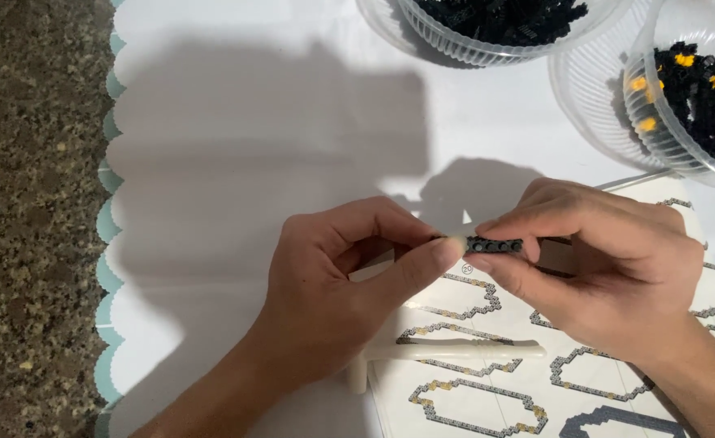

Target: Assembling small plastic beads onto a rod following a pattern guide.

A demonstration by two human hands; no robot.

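Two hands pinched on one small black brick strip (494, 244): left hand (337, 284) clamped at its left end, right hand (605, 268) at its right. Held above instruction sheet (495, 381) on white desk (252, 122). Clear bowls (593, 89) of black bricks beyond.

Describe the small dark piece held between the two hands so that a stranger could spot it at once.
Start at the white table cover and find the open instruction sheet printed with grey chain-like loops. Just above it, the left hand and right hand meet, pinching a short black studded strip between their fingertips. Unlike the loose black pieces heaped in the clear ribbed bowls behind, it is the only one held in the air.
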